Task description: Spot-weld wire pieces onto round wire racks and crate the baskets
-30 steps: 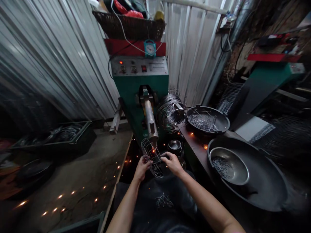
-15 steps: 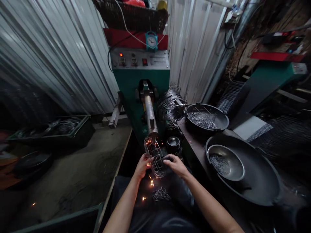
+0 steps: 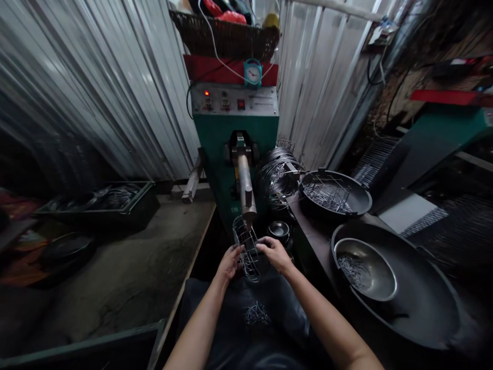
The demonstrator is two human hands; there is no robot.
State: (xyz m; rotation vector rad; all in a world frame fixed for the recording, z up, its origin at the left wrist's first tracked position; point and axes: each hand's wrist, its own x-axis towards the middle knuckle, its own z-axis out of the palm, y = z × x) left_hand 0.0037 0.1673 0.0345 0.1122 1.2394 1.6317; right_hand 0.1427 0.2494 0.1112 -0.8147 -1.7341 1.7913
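A wire basket frame (image 3: pixel 250 266) of thin metal rods is below the tip of the machine's metal arm (image 3: pixel 246 187). My left hand (image 3: pixel 231 261) is closed on its left side. On the right side, my right hand (image 3: pixel 275 253) pinches at the frame's edge, thumb and forefinger together; whether a small wire is between them is too small to tell. A small pile of short wire pieces (image 3: pixel 257 313) lies on the dark apron over my lap.
The green machine (image 3: pixel 215 131) stands ahead, with a wire coil (image 3: pixel 279 172) beside it. To the right are a pan of wire parts (image 3: pixel 358 198) and a steel bowl (image 3: pixel 381 270) inside a large pan (image 3: pixel 431 298). A green bin (image 3: pixel 144 198) stands at left.
The sparks around the wire frame are gone. The whole view has shifted, so the machine and pans appear farther right and slightly lower. Both hands remain at the frame.
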